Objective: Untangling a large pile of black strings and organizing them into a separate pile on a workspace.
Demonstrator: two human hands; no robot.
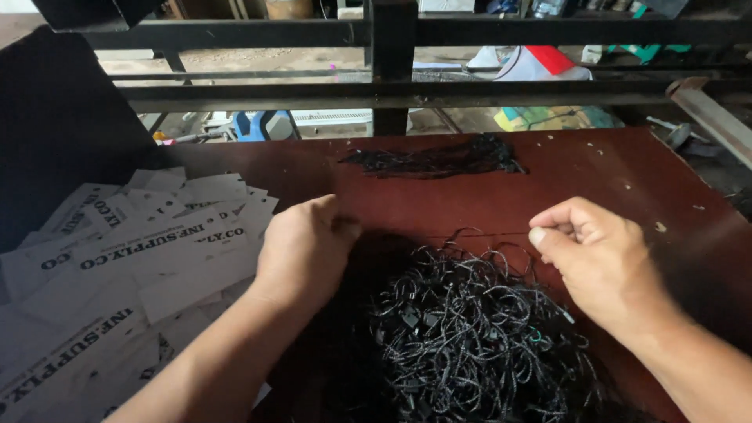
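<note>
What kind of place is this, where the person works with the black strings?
Probably a small workshop where hang tags are put together. A tangled pile of black string loops lies on the dark red wooden table, a heap of white printed card tags sits beside it, and black metal bars with clutter stand behind.

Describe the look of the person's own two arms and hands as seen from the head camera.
Both arms are bare as far as the frame shows: no sleeves or gloves. The left hand and forearm carry no watch, ring or band that I can see. The right hand is likewise unadorned, with short, plain thumbnail visible. No markings or bandages show on either arm.
</note>
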